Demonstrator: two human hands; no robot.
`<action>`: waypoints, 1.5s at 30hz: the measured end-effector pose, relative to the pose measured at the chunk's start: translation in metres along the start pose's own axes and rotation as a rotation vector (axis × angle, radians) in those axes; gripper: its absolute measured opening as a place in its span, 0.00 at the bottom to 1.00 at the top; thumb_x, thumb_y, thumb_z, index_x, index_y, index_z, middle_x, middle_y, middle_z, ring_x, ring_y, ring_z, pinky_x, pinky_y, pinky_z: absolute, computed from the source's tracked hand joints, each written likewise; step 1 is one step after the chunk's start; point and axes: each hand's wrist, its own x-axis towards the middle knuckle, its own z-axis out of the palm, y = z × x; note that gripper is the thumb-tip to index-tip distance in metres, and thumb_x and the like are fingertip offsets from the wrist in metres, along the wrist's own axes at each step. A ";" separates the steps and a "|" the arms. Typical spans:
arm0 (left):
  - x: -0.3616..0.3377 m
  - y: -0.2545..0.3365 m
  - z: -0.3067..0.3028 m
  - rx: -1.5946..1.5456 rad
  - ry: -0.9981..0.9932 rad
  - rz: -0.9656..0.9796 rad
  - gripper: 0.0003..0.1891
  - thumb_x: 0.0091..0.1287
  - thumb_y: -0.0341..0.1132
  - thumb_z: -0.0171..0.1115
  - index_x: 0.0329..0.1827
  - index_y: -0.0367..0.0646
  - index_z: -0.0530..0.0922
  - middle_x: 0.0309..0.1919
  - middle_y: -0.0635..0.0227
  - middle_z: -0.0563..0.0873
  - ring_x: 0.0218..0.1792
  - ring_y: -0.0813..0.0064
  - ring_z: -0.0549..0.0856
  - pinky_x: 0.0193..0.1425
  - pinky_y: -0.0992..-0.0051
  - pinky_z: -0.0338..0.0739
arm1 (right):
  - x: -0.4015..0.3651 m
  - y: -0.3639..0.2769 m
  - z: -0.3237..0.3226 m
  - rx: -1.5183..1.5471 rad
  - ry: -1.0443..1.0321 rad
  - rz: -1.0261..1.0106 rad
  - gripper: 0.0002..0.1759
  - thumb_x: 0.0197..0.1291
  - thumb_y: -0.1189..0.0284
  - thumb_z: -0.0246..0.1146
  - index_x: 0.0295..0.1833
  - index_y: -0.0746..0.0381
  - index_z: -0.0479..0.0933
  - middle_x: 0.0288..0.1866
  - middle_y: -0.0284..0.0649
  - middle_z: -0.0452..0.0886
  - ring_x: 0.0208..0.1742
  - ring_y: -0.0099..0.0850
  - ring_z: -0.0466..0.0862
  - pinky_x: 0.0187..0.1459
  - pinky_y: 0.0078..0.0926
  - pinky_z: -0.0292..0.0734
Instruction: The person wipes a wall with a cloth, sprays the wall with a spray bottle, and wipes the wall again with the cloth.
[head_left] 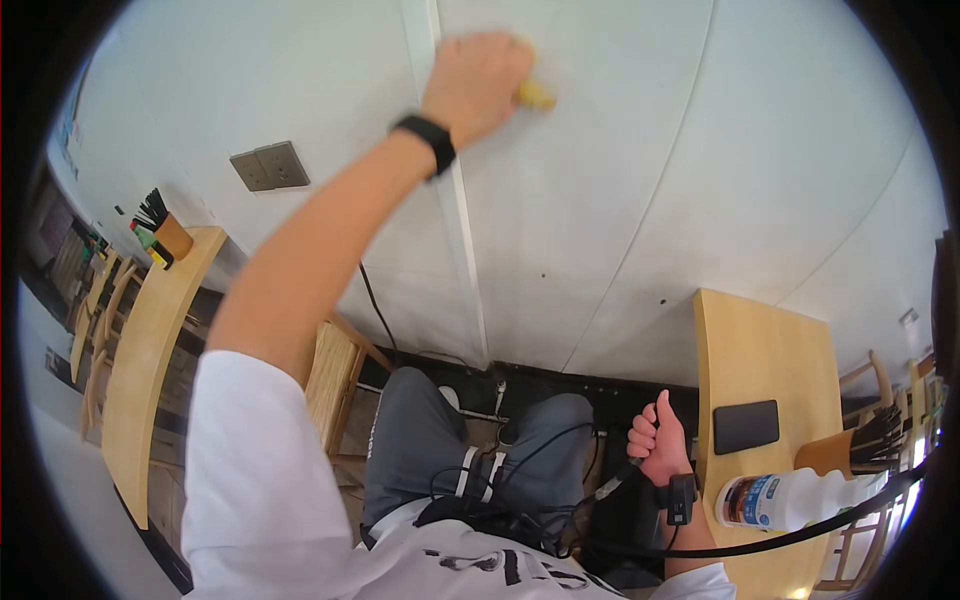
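My left hand [475, 82] is raised against the white wall [650, 180], pressing a small yellow sponge [535, 95] to it beside a vertical white strip [455, 200]. A black band sits on that wrist. My right hand [655, 440] hangs low by my knee, fist closed with the thumb up, gripping a black cable [760, 545] that runs off to the right. It also wears a black wrist device. My grey-trousered legs [470, 450] show below.
A wooden table [760, 350] on the right carries a black phone [745, 426] and a white spray bottle [790, 500]. A long wooden counter [150, 340] on the left holds a pen cup [165, 232]. A wooden chair [335, 375] stands by my left leg. A grey switch plate [270, 166] is on the wall.
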 end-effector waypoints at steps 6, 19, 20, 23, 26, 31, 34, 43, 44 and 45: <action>-0.124 0.066 0.072 -0.292 -0.208 0.079 0.14 0.51 0.29 0.67 0.41 0.51 0.77 0.41 0.69 0.78 0.48 0.62 0.78 0.52 0.61 0.68 | 0.004 0.000 -0.004 -0.030 -0.083 -0.015 0.27 0.75 0.43 0.48 0.29 0.51 0.60 0.20 0.25 0.53 0.18 0.19 0.53 0.19 0.20 0.47; -0.023 0.344 0.031 -1.179 -0.117 0.174 0.14 0.50 0.29 0.67 0.40 0.44 0.75 0.35 0.58 0.79 0.39 0.51 0.79 0.41 0.57 0.73 | 0.010 0.002 -0.010 -0.076 -0.016 -0.008 0.25 0.76 0.45 0.47 0.31 0.51 0.60 0.20 0.24 0.54 0.18 0.18 0.52 0.19 0.19 0.47; -0.014 0.362 0.028 -1.215 -0.170 0.159 0.16 0.51 0.31 0.69 0.43 0.44 0.76 0.39 0.58 0.80 0.42 0.52 0.80 0.44 0.57 0.74 | 0.012 0.002 -0.010 -0.078 -0.038 -0.005 0.25 0.76 0.44 0.47 0.31 0.51 0.60 0.20 0.24 0.54 0.18 0.18 0.52 0.19 0.19 0.47; 0.005 0.403 0.017 -1.255 -0.313 0.208 0.28 0.52 0.39 0.73 0.57 0.45 0.75 0.53 0.54 0.79 0.53 0.53 0.80 0.56 0.58 0.75 | 0.009 0.001 -0.009 -0.076 -0.026 -0.023 0.26 0.76 0.44 0.46 0.31 0.51 0.60 0.20 0.24 0.54 0.18 0.18 0.52 0.19 0.19 0.48; 0.008 0.411 -0.007 -1.305 -0.440 0.400 0.40 0.53 0.44 0.75 0.68 0.38 0.69 0.63 0.47 0.75 0.62 0.50 0.77 0.66 0.61 0.72 | 0.010 0.003 -0.008 -0.091 -0.033 -0.016 0.26 0.77 0.44 0.45 0.31 0.51 0.60 0.20 0.24 0.54 0.18 0.18 0.52 0.19 0.19 0.48; 0.002 0.441 -0.105 -1.933 -0.406 0.592 0.51 0.51 0.50 0.78 0.72 0.30 0.62 0.68 0.44 0.71 0.70 0.53 0.72 0.73 0.63 0.66 | 0.029 0.011 -0.024 -0.136 -0.101 -0.093 0.18 0.74 0.61 0.52 0.28 0.52 0.60 0.19 0.23 0.56 0.18 0.18 0.55 0.20 0.20 0.51; 0.009 0.467 -0.131 -2.126 -0.431 0.611 0.50 0.47 0.45 0.81 0.70 0.30 0.64 0.62 0.45 0.76 0.65 0.56 0.76 0.71 0.65 0.69 | 0.068 0.020 -0.097 -0.974 -0.536 -0.718 0.34 0.28 0.88 0.59 0.51 0.63 0.77 0.34 0.30 0.74 0.30 0.21 0.68 0.29 0.19 0.62; -0.011 0.474 -0.154 -2.189 -0.252 0.262 0.15 0.52 0.34 0.69 0.37 0.39 0.74 0.31 0.61 0.82 0.35 0.66 0.83 0.41 0.67 0.78 | 0.034 0.026 -0.067 0.095 -0.228 -0.191 0.05 0.67 0.70 0.58 0.46 0.55 0.74 0.29 0.32 0.74 0.23 0.22 0.67 0.22 0.22 0.60; -0.012 0.455 -0.147 -2.333 -0.363 0.222 0.11 0.56 0.31 0.66 0.38 0.41 0.74 0.30 0.67 0.81 0.33 0.75 0.82 0.39 0.70 0.79 | 0.035 0.025 -0.066 0.132 -0.215 -0.166 0.03 0.68 0.69 0.58 0.45 0.54 0.75 0.28 0.31 0.74 0.22 0.22 0.68 0.21 0.22 0.60; -0.013 0.442 -0.130 -2.450 -0.473 0.099 0.06 0.61 0.30 0.64 0.38 0.44 0.75 0.29 0.73 0.80 0.33 0.82 0.80 0.37 0.72 0.78 | 0.037 0.025 -0.064 0.120 -0.132 -0.148 0.03 0.69 0.68 0.58 0.43 0.54 0.75 0.27 0.31 0.74 0.22 0.22 0.68 0.21 0.22 0.60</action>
